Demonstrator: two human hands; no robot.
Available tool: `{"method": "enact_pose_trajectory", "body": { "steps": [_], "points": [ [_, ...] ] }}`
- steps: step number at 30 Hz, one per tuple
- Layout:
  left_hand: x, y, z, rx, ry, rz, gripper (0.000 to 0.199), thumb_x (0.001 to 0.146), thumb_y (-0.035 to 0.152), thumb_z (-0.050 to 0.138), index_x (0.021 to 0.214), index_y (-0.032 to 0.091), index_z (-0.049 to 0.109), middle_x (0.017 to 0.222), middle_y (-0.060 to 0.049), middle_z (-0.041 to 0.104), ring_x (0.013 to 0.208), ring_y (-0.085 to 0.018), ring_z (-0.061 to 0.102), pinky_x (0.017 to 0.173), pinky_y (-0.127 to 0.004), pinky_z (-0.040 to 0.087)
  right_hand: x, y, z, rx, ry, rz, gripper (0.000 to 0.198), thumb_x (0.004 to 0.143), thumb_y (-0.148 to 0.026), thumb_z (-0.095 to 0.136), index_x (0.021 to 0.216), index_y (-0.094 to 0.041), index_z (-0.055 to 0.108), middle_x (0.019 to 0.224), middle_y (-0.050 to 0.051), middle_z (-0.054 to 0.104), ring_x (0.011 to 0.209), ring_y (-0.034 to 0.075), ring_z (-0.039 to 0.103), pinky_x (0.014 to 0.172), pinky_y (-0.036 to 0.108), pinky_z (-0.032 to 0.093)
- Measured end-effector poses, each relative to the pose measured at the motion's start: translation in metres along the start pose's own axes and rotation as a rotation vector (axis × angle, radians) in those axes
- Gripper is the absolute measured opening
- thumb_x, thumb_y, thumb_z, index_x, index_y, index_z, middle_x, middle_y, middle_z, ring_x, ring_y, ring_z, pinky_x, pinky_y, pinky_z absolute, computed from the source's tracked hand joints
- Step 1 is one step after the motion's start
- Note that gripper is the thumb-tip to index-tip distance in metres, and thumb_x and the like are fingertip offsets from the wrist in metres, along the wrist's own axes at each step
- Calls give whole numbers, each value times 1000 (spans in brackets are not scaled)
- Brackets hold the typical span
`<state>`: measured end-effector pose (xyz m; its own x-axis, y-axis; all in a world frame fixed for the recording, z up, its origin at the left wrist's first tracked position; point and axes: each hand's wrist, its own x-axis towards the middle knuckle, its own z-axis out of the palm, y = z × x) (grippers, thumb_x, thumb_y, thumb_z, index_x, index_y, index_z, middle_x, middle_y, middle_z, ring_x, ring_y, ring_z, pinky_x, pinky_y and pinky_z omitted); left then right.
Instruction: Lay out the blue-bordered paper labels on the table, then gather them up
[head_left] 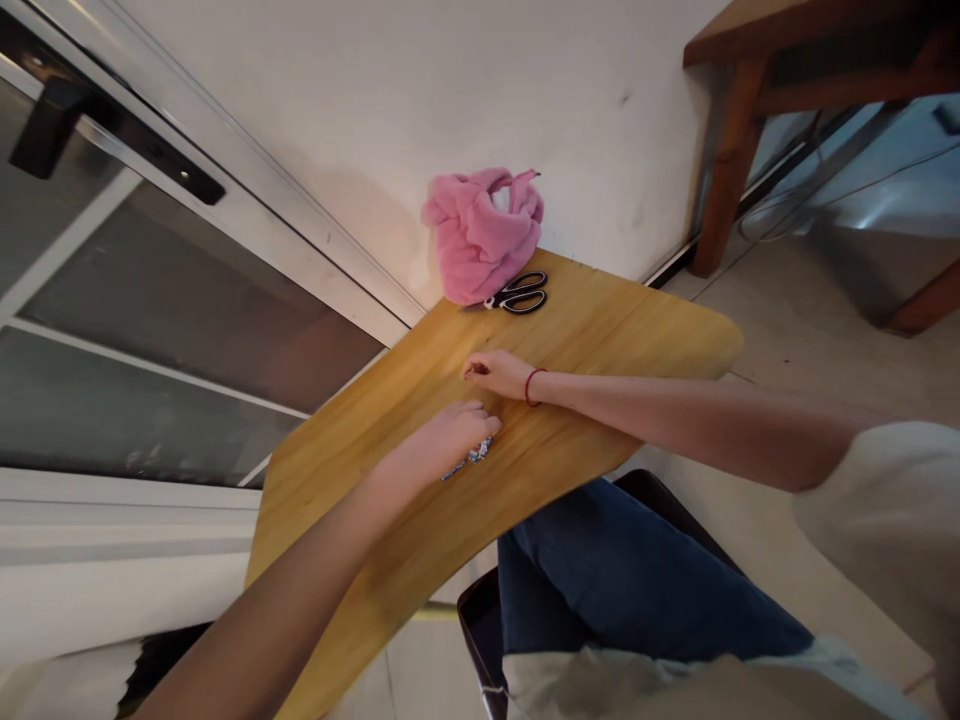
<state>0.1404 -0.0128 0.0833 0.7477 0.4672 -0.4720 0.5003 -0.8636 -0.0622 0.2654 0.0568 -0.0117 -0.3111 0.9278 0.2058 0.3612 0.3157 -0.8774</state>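
My left hand (448,432) is closed over the wooden table, its fingertips on a short strand of blue and white beads (478,452). One end of the strand trails toward the lower left on the wood. Just above and to the right, my right hand (498,374) has its thumb and fingers pinched together, with a red band (532,388) round the wrist. Whatever lies in that pinch is too small to make out. Black-handled scissors (523,293) rest beyond my hands, their blades partly under a pink plush bag (484,235).
The wooden table (600,320) stands in a corner between a white wall (600,150) and a glazed door with a black handle (56,125). A brown wooden bench (739,160) is at the upper right. My legs in jeans (615,580) are below the table's near edge.
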Motion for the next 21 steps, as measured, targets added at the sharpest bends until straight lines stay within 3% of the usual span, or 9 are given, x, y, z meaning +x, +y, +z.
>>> {"method": "enact_pose_trajectory", "body": {
  "steps": [5,9,13,16,21],
  "points": [
    [8,-27,18,-178,48,35,23,82,8,39,99,20,49,93,-3,54,82,-15,50,73,-28,43,-1,-1,-1,6,-11,8,18,84,-13,54,95,-10,69,79,3,64,71,8,51,67,19,37],
    [16,-45,28,-249,32,95,24,70,5,47,89,19,50,101,-5,50,90,-16,48,77,-29,42,-2,-4,-3,9,-25,25,19,85,-13,53,95,-9,69,78,3,64,68,8,50,65,19,36],
    [19,-43,25,-221,14,82,17,68,7,49,79,19,47,88,-4,50,82,-17,46,73,-30,40,-2,-6,-5,12,-15,38,19,86,-13,53,94,-9,69,77,3,63,67,8,49,63,19,36],
    [18,-38,19,-222,-36,40,18,71,7,47,83,20,49,82,-2,50,76,-16,46,69,-31,39,-1,-6,-6,17,5,45,19,86,-14,53,95,-9,69,79,3,63,68,8,49,64,18,36],
    [18,-40,16,-279,-76,50,20,73,7,50,87,20,53,86,-2,54,84,-17,49,76,-30,40,-1,-6,-7,26,10,49,20,87,-14,53,96,-8,69,81,4,64,70,8,50,65,18,36]
  ]
}}
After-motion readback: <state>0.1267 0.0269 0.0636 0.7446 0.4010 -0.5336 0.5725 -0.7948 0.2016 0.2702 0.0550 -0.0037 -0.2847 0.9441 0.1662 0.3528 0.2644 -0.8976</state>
